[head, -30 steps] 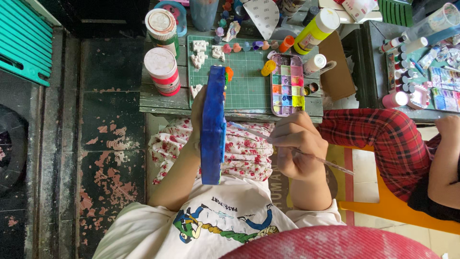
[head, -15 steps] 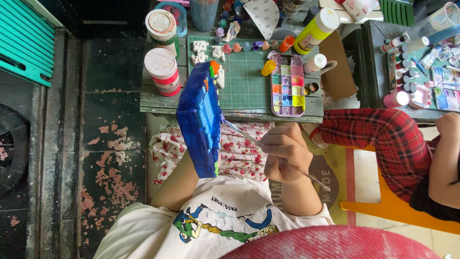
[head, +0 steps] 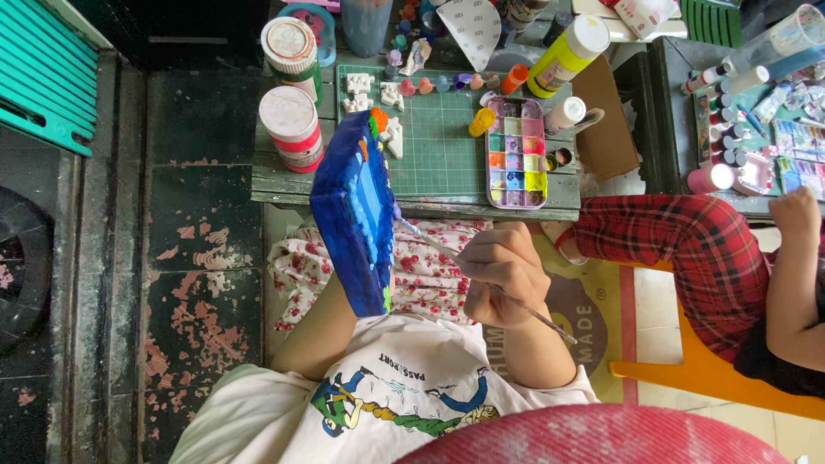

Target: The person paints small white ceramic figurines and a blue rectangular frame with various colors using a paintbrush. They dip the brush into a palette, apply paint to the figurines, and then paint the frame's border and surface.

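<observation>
Right hand point(head: 503, 271) closed; left apparently hidden.

We hold a thin paintbrush point(head: 481, 279) in our right hand point(head: 503, 273), fingers pinched round the middle of its shaft; the handle end sticks out past the grip toward our right, the bristle end reaches out the other way and meets the blue painted frame point(head: 357, 215). The frame is a deep rectangular piece, dark blue on its outer sides and lighter blue inside, with orange and green dabs at its far corner. It stands on edge, tilted, just beyond the brush tip, propped from behind by our left hand, which is hidden.
</observation>
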`<state>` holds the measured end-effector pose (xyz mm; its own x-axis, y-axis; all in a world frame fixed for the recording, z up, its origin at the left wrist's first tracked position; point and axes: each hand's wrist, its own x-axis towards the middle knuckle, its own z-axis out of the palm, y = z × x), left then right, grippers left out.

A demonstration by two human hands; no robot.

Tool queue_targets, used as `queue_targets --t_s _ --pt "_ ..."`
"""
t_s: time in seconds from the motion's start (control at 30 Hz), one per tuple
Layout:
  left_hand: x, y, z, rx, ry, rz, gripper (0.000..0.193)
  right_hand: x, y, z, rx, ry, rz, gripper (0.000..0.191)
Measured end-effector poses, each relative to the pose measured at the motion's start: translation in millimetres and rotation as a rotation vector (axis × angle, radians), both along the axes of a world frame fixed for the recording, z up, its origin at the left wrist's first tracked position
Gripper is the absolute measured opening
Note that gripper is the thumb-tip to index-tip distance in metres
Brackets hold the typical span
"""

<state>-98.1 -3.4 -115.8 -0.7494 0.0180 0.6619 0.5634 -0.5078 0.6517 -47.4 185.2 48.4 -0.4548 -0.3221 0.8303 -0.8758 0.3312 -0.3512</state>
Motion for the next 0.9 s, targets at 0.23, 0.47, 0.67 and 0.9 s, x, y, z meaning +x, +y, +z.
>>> queue_targets --t_s 0.23,0.47,0.67,0.9 --pt "-0.7 -0.8 -3.2 0.013 -0.007 0.000 0.102 0.7 -1.2 0.7 0.006 0.001 -0.009 0.015" --pt "1.1 -1.6 -7.5 0.019 -0.022 0.005 0.103 3.3 5.4 2.0 -0.107 -0.158 -0.007 0.002" --pt "6.3 1.5 -18.7 0.029 -0.046 0.021 0.103 -7.1 12.2 5.0 -0.226 -0.292 0.043 0.009" --pt "26.3 8.1 -46.2 0.036 -0.100 0.052 0.103 0.1 4.4 -4.7 -0.320 -0.101 -0.072 0.012"
